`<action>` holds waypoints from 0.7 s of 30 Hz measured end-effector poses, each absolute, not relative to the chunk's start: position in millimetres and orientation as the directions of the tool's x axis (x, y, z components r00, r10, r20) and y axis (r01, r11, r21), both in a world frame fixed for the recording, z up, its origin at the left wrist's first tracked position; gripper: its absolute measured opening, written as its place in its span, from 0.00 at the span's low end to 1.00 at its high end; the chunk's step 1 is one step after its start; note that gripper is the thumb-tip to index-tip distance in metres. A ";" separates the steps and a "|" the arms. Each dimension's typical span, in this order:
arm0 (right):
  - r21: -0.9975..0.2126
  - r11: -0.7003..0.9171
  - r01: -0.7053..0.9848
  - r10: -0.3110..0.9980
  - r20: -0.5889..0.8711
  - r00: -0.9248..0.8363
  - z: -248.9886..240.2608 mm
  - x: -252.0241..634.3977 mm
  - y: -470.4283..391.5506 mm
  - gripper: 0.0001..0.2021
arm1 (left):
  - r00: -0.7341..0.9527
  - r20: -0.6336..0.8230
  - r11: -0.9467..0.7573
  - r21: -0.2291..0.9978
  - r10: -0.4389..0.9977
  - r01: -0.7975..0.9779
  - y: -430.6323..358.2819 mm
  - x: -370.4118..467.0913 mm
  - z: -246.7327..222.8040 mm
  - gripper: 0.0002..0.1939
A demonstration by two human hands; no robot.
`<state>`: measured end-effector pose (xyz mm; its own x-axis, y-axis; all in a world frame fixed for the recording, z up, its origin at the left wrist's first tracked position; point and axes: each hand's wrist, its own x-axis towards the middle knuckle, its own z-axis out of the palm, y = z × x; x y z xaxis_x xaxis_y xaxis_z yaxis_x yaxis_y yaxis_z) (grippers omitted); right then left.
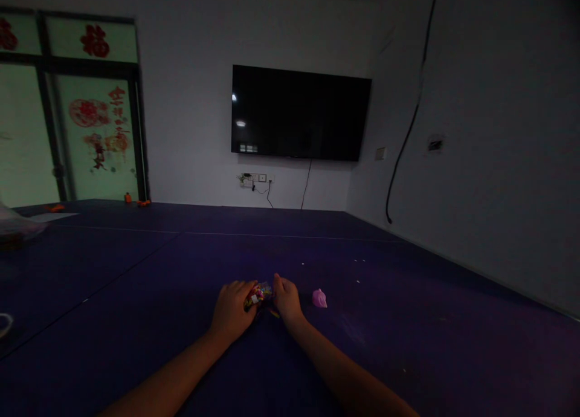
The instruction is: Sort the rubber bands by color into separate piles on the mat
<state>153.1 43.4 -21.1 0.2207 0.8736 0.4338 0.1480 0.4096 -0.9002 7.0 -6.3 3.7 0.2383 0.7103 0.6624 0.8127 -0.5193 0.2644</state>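
Note:
Wrapped round a small bag of multicoloured pieces [259,294], my left hand [234,305] rests low over the dark blue table surface [217,368]. The clear upper end of the bag reaches toward my right hand [286,297]. That hand is closed, its thumb pointing up, at the bag's right edge; what its fingers pinch is hidden. Below the bag, between my hands, lies a small yellowish bit, too dim to name. A pink object [319,298], perhaps a cap or small toy, sits a little to the right of my right hand.
Small white scraps [357,281] are scattered to the right. A translucent plastic bag [20,223] lies at the far left, with small orange things [143,203] along the back edge. A television [301,115] hangs on the wall, and a black cable [403,145] dangles at right.

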 end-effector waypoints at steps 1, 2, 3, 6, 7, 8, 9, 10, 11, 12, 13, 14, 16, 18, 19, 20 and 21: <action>-0.899 0.419 0.128 0.871 0.437 0.223 -20.6 151.3 41.8 0.25 | 0.249 0.652 -0.515 0.253 0.716 0.819 -7.4 7.5 4.4 0.20; -0.896 0.428 0.115 0.867 0.444 0.227 -20.0 149.9 40.3 0.25 | 0.256 0.642 -0.510 0.246 0.722 0.824 -8.4 7.8 5.1 0.20; -0.894 0.435 0.107 0.863 0.448 0.233 -19.4 149.2 39.0 0.25 | 0.259 0.633 -0.504 0.241 0.730 0.829 -9.2 8.1 5.8 0.20; -0.898 0.432 0.089 0.859 0.439 0.265 -18.7 151.2 38.7 0.26 | 0.260 0.607 -0.483 0.236 0.751 0.843 -11.0 8.8 8.0 0.20; -0.904 0.421 0.080 0.861 0.426 0.280 -18.9 152.9 39.9 0.26 | 0.260 0.601 -0.476 0.233 0.756 0.848 -11.5 9.0 8.8 0.20; -0.910 0.408 0.070 0.863 0.410 0.294 -19.2 154.9 41.4 0.26 | 0.262 0.594 -0.471 0.228 0.761 0.852 -11.9 9.2 9.4 0.20; -0.917 0.396 0.060 0.866 0.394 0.309 -19.8 156.8 43.1 0.26 | 0.265 0.587 -0.467 0.223 0.765 0.856 -12.3 9.4 10.0 0.21; -0.922 0.384 0.048 0.868 0.378 0.323 -20.3 158.5 44.6 0.26 | 0.269 0.580 -0.465 0.218 0.769 0.858 -12.7 9.6 10.4 0.21; -0.927 0.374 0.037 0.869 0.365 0.334 -20.8 159.9 45.9 0.27 | 0.273 0.574 -0.463 0.214 0.772 0.860 -13.0 9.7 10.7 0.21; -0.930 0.367 0.028 0.871 0.354 0.340 -21.2 160.8 46.8 0.27 | 0.277 0.568 -0.462 0.211 0.775 0.862 -13.3 9.7 10.9 0.21; -0.932 0.363 0.020 0.873 0.347 0.341 -21.4 161.2 47.1 0.27 | 0.280 0.562 -0.461 0.209 0.778 0.862 -13.5 9.8 10.9 0.21; -0.933 0.361 0.016 0.875 0.344 0.340 -21.2 161.1 46.8 0.27 | 0.282 0.558 -0.460 0.208 0.781 0.863 -13.6 9.8 10.8 0.21; -0.930 0.367 0.016 0.880 0.352 0.320 -19.9 159.7 44.8 0.27 | 0.284 0.555 -0.460 0.208 0.782 0.863 -13.7 9.8 10.3 0.21; -0.915 0.402 0.032 0.873 0.393 0.290 -17.4 157.2 41.1 0.27 | 0.287 0.561 -0.467 0.207 0.777 0.860 -13.8 10.0 9.7 0.21; -0.904 0.425 0.047 0.865 0.421 0.274 -15.9 156.0 38.8 0.27 | 0.290 0.567 -0.472 0.203 0.771 0.858 -13.9 10.2 9.5 0.20; -0.892 0.447 0.066 0.855 0.448 0.260 -14.3 154.9 36.5 0.27 | 0.294 0.575 -0.478 0.199 0.764 0.855 -14.0 10.4 9.4 0.20; -0.881 0.466 0.085 0.847 0.471 0.247 -12.8 154.0 34.3 0.26 | 0.299 0.582 -0.485 0.192 0.756 0.853 -14.2 10.6 9.3 0.19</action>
<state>154.0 34.3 -12.8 0.2472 0.8465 0.4714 0.0851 0.4656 -0.8809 10.6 -14.2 9.3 0.2991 0.7560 0.5823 0.8529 -0.4854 0.1920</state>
